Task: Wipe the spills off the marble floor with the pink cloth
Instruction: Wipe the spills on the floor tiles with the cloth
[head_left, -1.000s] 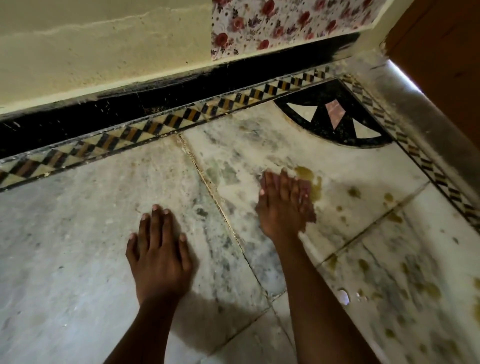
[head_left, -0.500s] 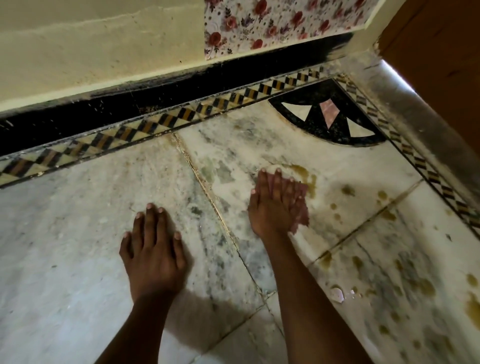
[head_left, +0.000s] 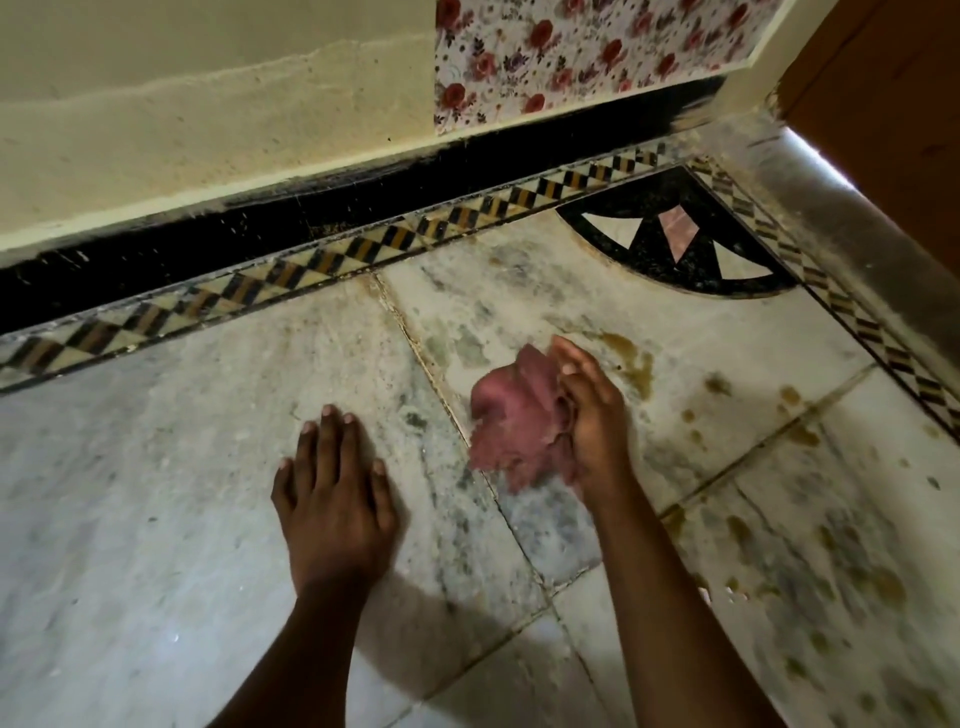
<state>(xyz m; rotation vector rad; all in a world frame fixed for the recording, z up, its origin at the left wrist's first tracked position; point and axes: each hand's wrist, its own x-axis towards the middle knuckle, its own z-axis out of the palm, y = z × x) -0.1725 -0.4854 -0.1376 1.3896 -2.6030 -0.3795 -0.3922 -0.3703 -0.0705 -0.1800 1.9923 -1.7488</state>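
Head view: the left hand (head_left: 332, 499) lies flat on the marble floor (head_left: 156, 519), fingers straight and slightly spread, holding nothing. The right hand (head_left: 592, 415) is turned on its edge, fingers curled round the pink cloth (head_left: 514, 415), which bunches out from its palm toward the left hand and looks blurred; whether the cloth touches the floor I cannot tell. Yellow-brown spills (head_left: 631, 364) lie just beyond the right hand on its far side from the cloth, with more spots scattered farther out toward the patterned border strip (head_left: 852, 317)
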